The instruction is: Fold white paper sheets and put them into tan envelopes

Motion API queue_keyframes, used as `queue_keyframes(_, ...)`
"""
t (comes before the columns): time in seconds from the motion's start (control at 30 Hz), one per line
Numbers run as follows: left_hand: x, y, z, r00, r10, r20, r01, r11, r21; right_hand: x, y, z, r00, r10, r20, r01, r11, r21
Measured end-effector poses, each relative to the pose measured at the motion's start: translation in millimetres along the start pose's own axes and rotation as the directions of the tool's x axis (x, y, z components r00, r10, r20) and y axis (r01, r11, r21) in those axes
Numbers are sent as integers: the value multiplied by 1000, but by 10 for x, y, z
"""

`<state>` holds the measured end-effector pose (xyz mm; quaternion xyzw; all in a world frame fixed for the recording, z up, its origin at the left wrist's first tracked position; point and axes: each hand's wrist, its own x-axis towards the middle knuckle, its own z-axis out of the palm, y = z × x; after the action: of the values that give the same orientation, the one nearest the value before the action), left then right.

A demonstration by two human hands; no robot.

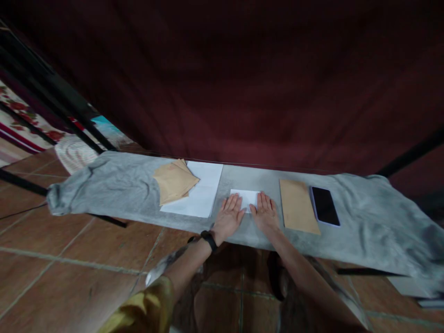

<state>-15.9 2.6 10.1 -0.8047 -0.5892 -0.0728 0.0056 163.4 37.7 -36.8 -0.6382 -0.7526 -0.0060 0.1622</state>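
A small white piece of paper, perhaps folded, lies on the grey cloth-covered bench before me. My left hand rests flat on its left side, palm down with the fingers stretched out. On its right side my right hand lies flat in the same way. Neither hand grips anything. Right of my right hand is a brown paper envelope. To the left of my left hand are white paper sheets, with several brown envelopes fanned on their upper left part.
A phone with a dark screen lies beside the single envelope. The grey cloth is wrinkled at both bench ends. A dark red curtain hangs behind the bench. Black metal bars stand at the left, above a tiled floor.
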Motion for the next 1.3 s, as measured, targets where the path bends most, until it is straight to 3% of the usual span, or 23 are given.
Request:
queue_keyframes(0.2, -21, 122, 128, 997, 71, 4, -71, 997, -15, -16, 2, -17, 999, -35, -21, 34, 997, -70)
queue_keyframes(0.47, 202, -2, -6, 995, 93, -29, -95, 991, -97, 120, -51, -139, 998, 20, 59, -12, 992, -127)
queue_keyframes(0.57, 296, -28, 42, 994, 91, -67, -97, 991, -91, 144, -129, -127, 997, -33, 63, 37, 997, -69)
queue_keyframes(0.7, 319, -46, 178, 996, 89, -23, -89, 996, -15, 114, -271, -27, 986, -152, 74, 146, 986, 79)
queue_keyframes(0.83, 301, -102, 262, 997, 71, -21, -71, 997, 17, 79, -338, 35, 988, -131, 76, 121, 984, 129)
queue_keyframes(0.97, 296, -198, 271, 999, 17, -45, -18, 1000, -19, 75, -307, 23, 991, -100, 91, 92, 992, 90)
queue_keyframes(1.3, 261, -251, 214, 998, -18, -64, 15, 998, -55, -13, -42, 57, 997, -78, -24, 77, 995, -62)
